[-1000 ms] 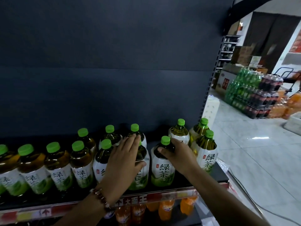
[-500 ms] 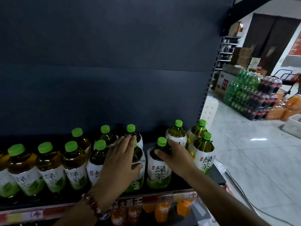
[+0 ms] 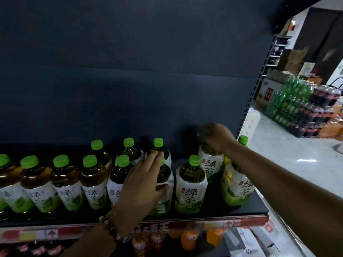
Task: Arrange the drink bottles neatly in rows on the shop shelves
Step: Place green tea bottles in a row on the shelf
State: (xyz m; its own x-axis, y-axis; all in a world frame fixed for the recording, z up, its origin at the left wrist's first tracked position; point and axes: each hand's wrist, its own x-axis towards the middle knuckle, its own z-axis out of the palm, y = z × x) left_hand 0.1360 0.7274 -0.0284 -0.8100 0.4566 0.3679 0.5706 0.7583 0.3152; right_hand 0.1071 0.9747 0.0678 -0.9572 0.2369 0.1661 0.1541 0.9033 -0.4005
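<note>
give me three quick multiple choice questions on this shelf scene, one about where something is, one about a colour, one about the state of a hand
1. Where are the orange drink bottles?
A. on the shelf below the green tea bottles
B. behind the green tea bottles
C. in the person's right hand

2. What colour are the caps of the green tea bottles?
A. red
B. white
C. green

3. What is the right hand doing?
A. lying flat on the shelf edge
B. gripping the top of a back-row bottle
C. hanging free below the shelf

Answers:
1. A, the orange drink bottles stand under the price strip, beneath the green tea bottles.
2. C, every cap that shows is bright green.
3. B, the right hand has its fingers curled over the top of a back-row bottle, while the left hand rests with straight fingers on a front-row bottle.
</note>
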